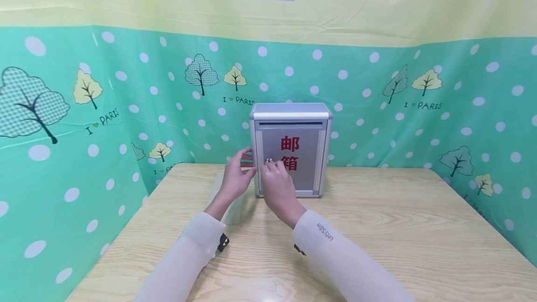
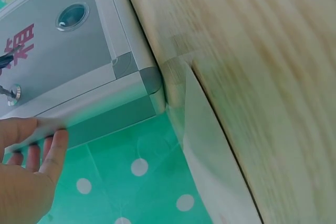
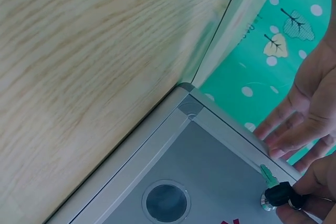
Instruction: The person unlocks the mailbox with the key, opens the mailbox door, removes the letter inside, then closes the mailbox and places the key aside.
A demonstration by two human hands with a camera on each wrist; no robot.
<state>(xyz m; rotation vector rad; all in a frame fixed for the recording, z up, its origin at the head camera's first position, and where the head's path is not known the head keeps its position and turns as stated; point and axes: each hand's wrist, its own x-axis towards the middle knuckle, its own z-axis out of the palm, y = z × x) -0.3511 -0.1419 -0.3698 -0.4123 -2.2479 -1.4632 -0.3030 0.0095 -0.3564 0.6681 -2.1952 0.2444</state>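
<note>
A grey metal mailbox (image 1: 310, 153) stands upright on the table, with red characters on its door and a slot near the top. My right hand (image 1: 278, 188) is at the door's left side. In the right wrist view its thumb and fingers pinch a black-headed key (image 3: 281, 194) at the round lock (image 3: 266, 203). A second key (image 3: 269, 176) with a bare metal blade sticks out beside it. My left hand (image 1: 237, 176) touches the box's left side, its fingers (image 2: 52, 158) extended along the side and its thumb by the front edge.
The wooden table (image 1: 398, 227) stretches to both sides and in front of the box. A pale sheet-like strip (image 1: 232, 211) lies below my left wrist. A green dotted curtain (image 1: 361, 129) closes off the back and sides. Low on the door is a round window (image 3: 167, 201).
</note>
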